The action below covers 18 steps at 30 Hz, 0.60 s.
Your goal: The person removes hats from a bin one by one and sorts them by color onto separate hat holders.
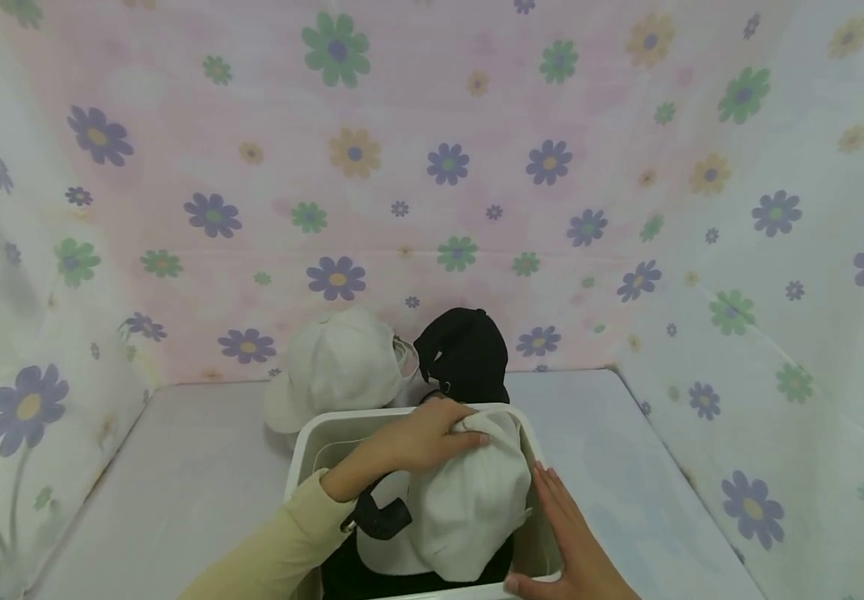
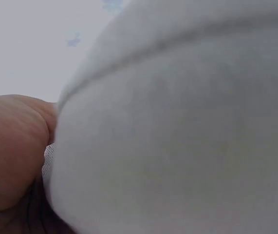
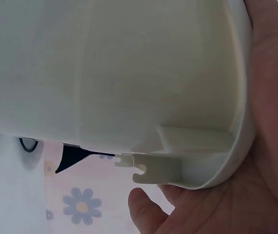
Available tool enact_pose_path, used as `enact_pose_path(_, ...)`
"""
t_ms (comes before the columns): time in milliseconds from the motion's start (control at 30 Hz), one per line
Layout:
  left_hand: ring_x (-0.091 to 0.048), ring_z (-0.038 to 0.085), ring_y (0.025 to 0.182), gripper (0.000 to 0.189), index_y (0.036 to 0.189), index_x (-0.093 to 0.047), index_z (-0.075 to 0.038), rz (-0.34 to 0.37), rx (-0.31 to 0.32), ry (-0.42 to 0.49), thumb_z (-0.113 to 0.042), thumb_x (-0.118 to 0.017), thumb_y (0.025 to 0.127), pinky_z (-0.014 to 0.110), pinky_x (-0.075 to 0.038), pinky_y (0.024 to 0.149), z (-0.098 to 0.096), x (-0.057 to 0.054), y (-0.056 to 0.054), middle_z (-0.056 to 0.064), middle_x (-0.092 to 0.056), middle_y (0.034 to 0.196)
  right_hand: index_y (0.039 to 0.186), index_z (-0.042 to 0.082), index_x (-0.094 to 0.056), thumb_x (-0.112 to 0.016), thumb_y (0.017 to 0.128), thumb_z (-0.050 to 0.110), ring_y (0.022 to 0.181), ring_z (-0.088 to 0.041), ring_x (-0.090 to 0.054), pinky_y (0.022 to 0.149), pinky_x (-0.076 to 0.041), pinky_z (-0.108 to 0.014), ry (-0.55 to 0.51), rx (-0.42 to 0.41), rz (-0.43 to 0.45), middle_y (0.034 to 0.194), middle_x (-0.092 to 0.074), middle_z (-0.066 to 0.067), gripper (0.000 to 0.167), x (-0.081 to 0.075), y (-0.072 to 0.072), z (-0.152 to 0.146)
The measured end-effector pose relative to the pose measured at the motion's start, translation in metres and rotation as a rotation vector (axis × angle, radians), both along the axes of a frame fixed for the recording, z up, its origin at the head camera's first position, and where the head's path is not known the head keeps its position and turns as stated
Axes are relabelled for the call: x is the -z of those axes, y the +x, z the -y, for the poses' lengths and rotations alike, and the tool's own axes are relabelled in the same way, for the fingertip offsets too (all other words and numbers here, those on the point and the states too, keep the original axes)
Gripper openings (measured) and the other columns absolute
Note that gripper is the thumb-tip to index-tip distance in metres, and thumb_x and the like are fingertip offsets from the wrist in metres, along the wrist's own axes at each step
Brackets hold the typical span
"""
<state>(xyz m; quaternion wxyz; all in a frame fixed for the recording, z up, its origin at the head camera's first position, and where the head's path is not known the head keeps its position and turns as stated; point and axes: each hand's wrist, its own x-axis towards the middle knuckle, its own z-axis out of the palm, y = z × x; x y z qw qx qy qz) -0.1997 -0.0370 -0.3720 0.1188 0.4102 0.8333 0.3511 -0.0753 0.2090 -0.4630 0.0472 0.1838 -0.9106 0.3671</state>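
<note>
While the left hand [image 1: 427, 437] curled over the far side of a white cap [image 1: 469, 508], its thumb lying along the crown, the fabric was gripped between thumb and fingers, although the fingertips themselves were hidden. That cap sat inside a white plastic bin [image 1: 357, 414], toward the right, its brim pointing left, with black material [image 1: 345, 573] showing below it. In the left wrist view, pale fabric with one seam filled most of the picture, close against the edge of the hand. The right hand [image 1: 577, 546] was open against the bin, its fingers straight along the right-hand rim and its thumb spread apart at the near corner; from the right wrist, the palm could be seen against the outside of the rim, near a notched tab [image 3: 158, 168] on the bin. Behind the bin, a second white cap [image 1: 345, 358] and a black cap [image 1: 469, 354] rested side by side on a pale tabletop [image 1: 199, 467]. Around the table hung white and pink cloth [image 1: 402, 100], printed with purple, green and yellow flowers, forming a back wall and two sides. A cream sleeve [image 1: 274, 533] covered the left forearm.
</note>
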Motion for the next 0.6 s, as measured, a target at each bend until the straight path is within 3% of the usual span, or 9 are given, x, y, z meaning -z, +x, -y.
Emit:
enact_pose_path(167,-0.057,0.006,0.067,0.022,0.096,-0.068,-0.014,0.01,-0.036,0.058,-0.03,-0.056,0.106,0.024,-0.049,0.063,0.018,-0.027,0.003,-0.005,-0.058,0.076,0.165,0.021,-0.014,-0.085,0.079,0.045,0.139,0.027,0.009,0.101,-0.032,-0.08,-0.013,0.007,0.014,0.166,-0.023,-0.021,0.115,0.0,0.001,0.0)
enact_pose_path(300,-0.057,0.01,0.066,0.019,0.098,-0.068,-0.012,-0.024,-0.076,0.116,-0.026,-0.056,0.106,0.027,-0.051,0.062,0.033,-0.052,0.006,-0.002,-0.059,0.077,0.165,0.017,-0.016,-0.086,0.077,0.045,0.142,0.023,0.007,0.102,-0.032,-0.079,-0.02,0.016,0.025,0.167,-0.023,-0.019,0.116,0.0,0.002,0.0)
enact_pose_path(400,-0.06,0.012,0.068,0.017,0.102,-0.068,-0.01,-0.058,-0.138,0.165,-0.023,-0.057,0.106,0.03,-0.053,0.062,0.045,-0.075,0.008,0.0,-0.063,0.081,0.165,0.016,-0.017,-0.087,0.076,0.045,0.155,-0.003,0.0,0.106,-0.029,-0.079,-0.037,0.044,0.109,0.168,-0.021,-0.016,0.116,-0.004,0.003,0.002)
enact_pose_path(533,-0.062,0.017,0.069,0.016,0.109,-0.069,-0.008,-0.109,-0.268,0.224,-0.019,-0.058,0.105,0.034,-0.055,0.061,0.066,-0.107,0.017,0.006,-0.066,0.086,0.165,0.023,-0.013,-0.086,0.076,0.05,0.156,-0.039,-0.008,0.111,-0.023,-0.076,-0.041,0.087,0.245,0.171,-0.014,-0.009,0.119,-0.009,0.003,0.004)
enact_pose_path(600,-0.061,0.019,0.069,0.015,0.106,-0.067,-0.006,-0.184,-0.362,0.224,-0.018,-0.059,0.105,0.034,-0.053,0.06,0.078,-0.119,0.022,0.008,-0.064,0.083,0.165,0.025,-0.011,-0.086,0.075,0.053,0.156,-0.039,-0.007,0.113,-0.022,-0.075,-0.032,0.093,0.282,0.171,-0.012,-0.007,0.121,-0.011,0.002,0.004)
